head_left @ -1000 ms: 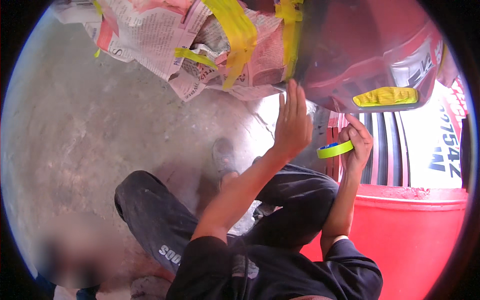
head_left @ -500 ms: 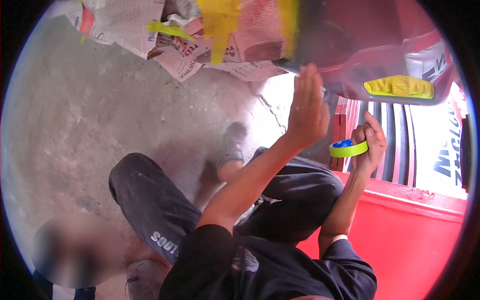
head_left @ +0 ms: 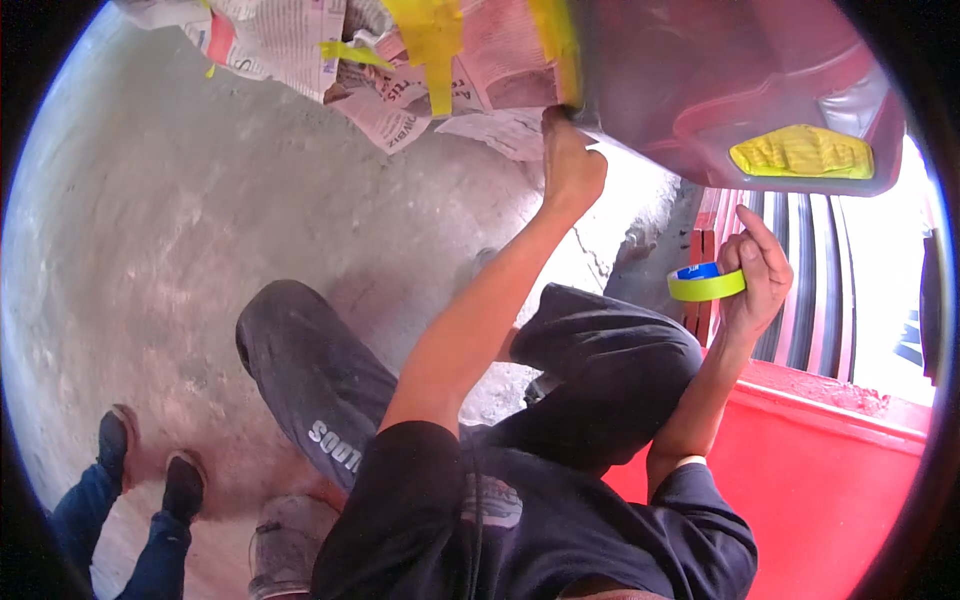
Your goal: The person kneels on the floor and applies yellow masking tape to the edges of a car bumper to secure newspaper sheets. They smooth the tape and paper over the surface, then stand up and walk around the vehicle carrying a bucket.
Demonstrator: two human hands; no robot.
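Observation:
Ahead of me hangs a glossy grey-red panel, like a car bumper [head_left: 690,100], with printed newspaper [head_left: 505,60] fixed over its left part by yellow masking tape [head_left: 430,50]. My left hand [head_left: 574,170] is closed at the paper's lower edge, beside the bare panel. Its fingers are bunched, and the tips are partly hidden there. Lower right, below the panel, my right hand [head_left: 757,275] is raised with the index finger pointing up. The other fingers are curled, holding a yellow-green roll of masking tape [head_left: 708,287] with a blue inner core.
Yellow tape covers a small patch [head_left: 803,153] at the panel's lower right. A large red object [head_left: 800,480] stands close at my right, with dark upright slats [head_left: 800,270] behind it. Another person's shoes [head_left: 182,485] are on the concrete floor [head_left: 300,200] at lower left.
My left hand has moved left and up from the bare panel to the newspaper's edge, its straight fingers now drawn in. My right hand keeps the tape roll, slightly further right.

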